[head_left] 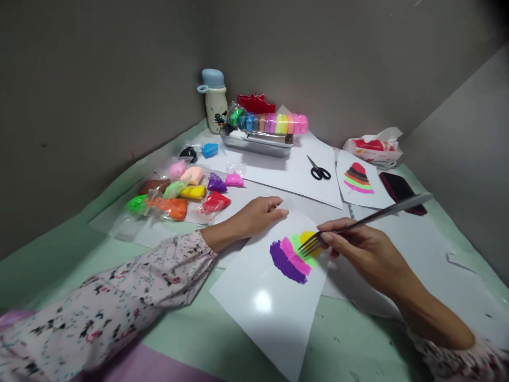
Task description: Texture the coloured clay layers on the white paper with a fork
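Note:
My right hand [369,257] grips a metal fork [387,208], its tines over the striped clay picture [289,259]. That picture has bands of purple, pink, light green and yellow on a glossy white sheet [270,323]. Whether the tines touch the clay I cannot tell. At the sheet's upper left edge is my left hand [262,216], thumb and curled fingers closed on it; the fingertips are partly hidden. Left of it lie small clear bags of coloured clay, among them a red one [216,202] and a purple one [217,182].
Black-handled scissors [319,171] lie on white paper behind the hands. A second clay picture [358,178] and a dark phone [402,192] are at the right. Farther back stand a metal tray [256,144] with a clay pack [274,123], a bottle [216,103] and tissues [374,148].

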A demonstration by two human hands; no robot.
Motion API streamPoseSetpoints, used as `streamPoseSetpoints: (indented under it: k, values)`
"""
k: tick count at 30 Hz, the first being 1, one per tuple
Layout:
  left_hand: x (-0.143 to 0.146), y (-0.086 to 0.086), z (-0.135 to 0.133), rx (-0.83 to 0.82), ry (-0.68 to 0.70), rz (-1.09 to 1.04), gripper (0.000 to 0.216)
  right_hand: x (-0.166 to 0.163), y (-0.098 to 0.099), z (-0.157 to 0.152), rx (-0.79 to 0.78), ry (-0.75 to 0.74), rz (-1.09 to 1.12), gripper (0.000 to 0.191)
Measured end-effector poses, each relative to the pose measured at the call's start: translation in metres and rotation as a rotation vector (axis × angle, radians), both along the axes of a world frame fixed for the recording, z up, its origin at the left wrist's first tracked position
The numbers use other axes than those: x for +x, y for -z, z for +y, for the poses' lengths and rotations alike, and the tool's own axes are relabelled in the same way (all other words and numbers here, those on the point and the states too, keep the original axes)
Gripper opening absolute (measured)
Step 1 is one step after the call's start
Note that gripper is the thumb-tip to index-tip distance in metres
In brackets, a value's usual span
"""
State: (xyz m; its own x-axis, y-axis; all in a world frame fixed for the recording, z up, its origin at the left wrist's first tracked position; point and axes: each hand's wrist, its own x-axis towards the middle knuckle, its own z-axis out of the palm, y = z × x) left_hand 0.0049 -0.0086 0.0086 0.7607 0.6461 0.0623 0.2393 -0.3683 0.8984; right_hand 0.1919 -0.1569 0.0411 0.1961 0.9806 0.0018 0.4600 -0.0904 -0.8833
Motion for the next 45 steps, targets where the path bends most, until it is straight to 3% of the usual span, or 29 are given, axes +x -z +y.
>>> streamPoseSetpoints:
  k: [5, 10, 14, 18, 26, 36, 45]
  values:
    - [0.013, 0.003, 0.010, 0.195, 0.101, 0.084, 0.033, -0.005, 0.003, 0.028, 0.009, -0.224, -0.042, 0.021]
    - [0.015, -0.001, 0.009, 0.259, 0.169, 0.162, 0.035, -0.006, 0.017, 0.047, 0.049, -0.292, -0.016, 0.022]
    - [0.007, -0.006, 0.013, 0.150, 0.155, 0.147, 0.036, -0.005, 0.021, 0.046, 0.065, -0.215, 0.034, 0.019]
    - [-0.001, -0.004, 0.017, 0.055, 0.180, 0.074, 0.021, -0.004, 0.022, 0.040, 0.054, -0.161, -0.016, 0.021]
    - [0.003, 0.006, 0.016, -0.033, 0.249, 0.002, 0.016, -0.012, 0.021, 0.036, 0.084, -0.275, -0.097, 0.020]
    - [0.006, 0.010, 0.017, -0.087, 0.227, -0.013, 0.015, -0.020, 0.021, 0.035, 0.099, -0.331, -0.143, 0.015]
    - [0.006, 0.009, 0.015, -0.071, 0.240, -0.012, 0.017, -0.021, 0.022, 0.039, 0.088, -0.295, -0.242, 0.019]
